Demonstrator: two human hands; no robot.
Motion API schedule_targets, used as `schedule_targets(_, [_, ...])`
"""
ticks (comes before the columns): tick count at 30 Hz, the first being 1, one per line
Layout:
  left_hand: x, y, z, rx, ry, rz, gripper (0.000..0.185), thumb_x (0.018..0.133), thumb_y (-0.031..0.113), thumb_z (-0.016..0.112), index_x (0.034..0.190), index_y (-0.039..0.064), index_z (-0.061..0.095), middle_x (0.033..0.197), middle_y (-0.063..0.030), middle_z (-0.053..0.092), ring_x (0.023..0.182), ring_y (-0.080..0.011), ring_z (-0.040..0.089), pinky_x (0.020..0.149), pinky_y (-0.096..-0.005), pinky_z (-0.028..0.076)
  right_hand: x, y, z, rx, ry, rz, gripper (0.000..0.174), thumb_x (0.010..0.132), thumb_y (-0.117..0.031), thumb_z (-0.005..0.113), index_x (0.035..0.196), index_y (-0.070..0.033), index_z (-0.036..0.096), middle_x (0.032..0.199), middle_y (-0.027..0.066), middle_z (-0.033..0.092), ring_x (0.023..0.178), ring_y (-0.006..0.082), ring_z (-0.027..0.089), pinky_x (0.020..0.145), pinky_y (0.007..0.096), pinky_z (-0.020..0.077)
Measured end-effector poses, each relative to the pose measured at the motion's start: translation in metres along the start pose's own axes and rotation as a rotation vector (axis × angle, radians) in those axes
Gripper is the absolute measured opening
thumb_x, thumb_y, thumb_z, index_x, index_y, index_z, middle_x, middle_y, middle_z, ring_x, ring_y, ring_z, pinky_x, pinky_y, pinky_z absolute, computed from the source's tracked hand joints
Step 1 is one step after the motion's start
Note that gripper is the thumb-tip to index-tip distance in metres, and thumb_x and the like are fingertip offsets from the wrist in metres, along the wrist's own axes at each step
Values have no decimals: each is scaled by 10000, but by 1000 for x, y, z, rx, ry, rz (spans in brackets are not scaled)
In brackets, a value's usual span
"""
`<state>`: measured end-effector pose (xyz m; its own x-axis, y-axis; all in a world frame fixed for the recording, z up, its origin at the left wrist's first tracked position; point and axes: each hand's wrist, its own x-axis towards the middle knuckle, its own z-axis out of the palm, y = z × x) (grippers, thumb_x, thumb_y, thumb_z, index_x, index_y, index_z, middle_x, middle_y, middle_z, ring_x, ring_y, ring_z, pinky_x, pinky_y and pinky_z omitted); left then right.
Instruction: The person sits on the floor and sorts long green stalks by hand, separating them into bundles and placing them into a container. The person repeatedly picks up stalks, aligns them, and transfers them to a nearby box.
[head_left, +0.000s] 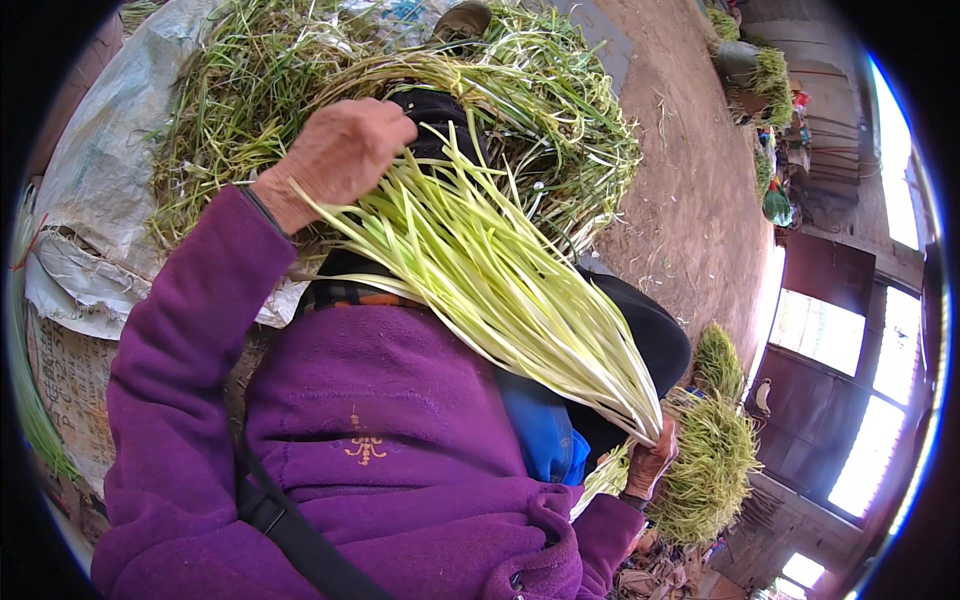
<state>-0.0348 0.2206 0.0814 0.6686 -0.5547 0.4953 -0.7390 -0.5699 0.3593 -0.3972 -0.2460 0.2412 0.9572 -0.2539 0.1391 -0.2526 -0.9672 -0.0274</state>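
My right hand (651, 461) grips the white stem ends of a bundle of long, flat yellow-green leaves (487, 277), which look like blanched garlic chives. The bundle slants across my lap, its loose leaf tips fanned towards the upper left. At those tips is my left hand (349, 154), its fingers curled and slightly blurred; whether it pinches a leaf cannot be seen. Beyond the hands, a heap of tangled green and straw-coloured leaves (232, 127) surrounds my dark-clad legs. More pale leaves (606, 480) show beneath my right hand.
White woven plastic sheeting (127, 150) lies under the heap at the left, beside a printed sack (75, 390). Stacked yellow-green bundles (705, 465) stand just past my right hand. Brown bare floor (675, 187) stretches to the right, with more bundles (771, 86) along the wall.
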Motion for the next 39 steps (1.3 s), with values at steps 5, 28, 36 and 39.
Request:
schedule_targets(5, [-39,-63,-6,186,-151,-366,101,932,9,620,996,58,680,931,-104,721,802,-245,717,702,-383,599,-2,3,2,18,22,36,208,938,-154,637,1106,-32,652,898,175,669,833,374,682,733,423,516])
schedule_targets(28, [-80,12,-62,-905,-2,-656,275,1076,173,518,1173,-24,682,1077,-68,711,987,-143,654,869,-272,513,0,32,-12,34,63,-1,244,970,-235,657,1121,-45,685,945,134,722,854,300,722,751,391,556])
schedule_targets(36, [-32,26,-40,-679,-155,-344,205,933,146,708,1059,-15,689,939,-110,631,863,-266,641,762,-352,505,-7,39,-10,11,37,71,368,990,-350,631,1196,-47,667,966,146,729,878,320,733,763,403,560])
schedule_targets(39, [-30,28,-43,-633,-205,-325,196,917,131,713,1039,-19,682,942,-107,637,867,-268,644,757,-354,508,-8,42,-8,20,33,88,400,980,-388,633,1184,-46,673,980,151,728,896,324,733,769,402,560])
